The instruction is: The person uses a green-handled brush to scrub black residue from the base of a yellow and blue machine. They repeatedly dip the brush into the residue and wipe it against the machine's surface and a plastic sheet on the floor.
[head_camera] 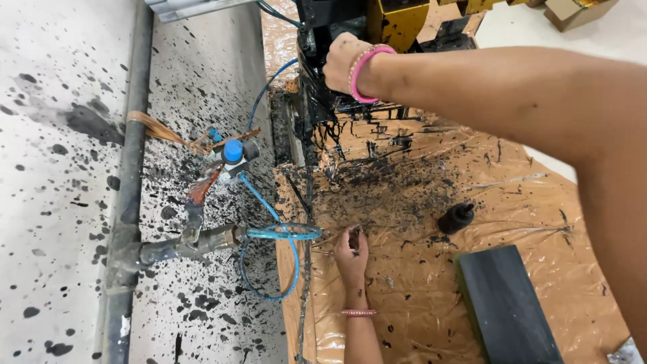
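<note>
Machine part [317, 81] gripped by right hand [344, 64] above.

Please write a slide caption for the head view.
Right hand reaches into ink-stained machine; left hand rests on splattered plastic sheet.

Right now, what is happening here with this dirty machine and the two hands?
A person leans over a surface wrapped in brown plastic sheet that is spattered with black ink. The right hand, with a pink bangle on its wrist, is pressed against the black and yellow machine at the top. The left hand rests lower down on the sheet, pinching something small and dark that cannot be made out. A black cap-like piece and a dark flat block lie nearby. Blue tubing runs along the stained wall.
</note>
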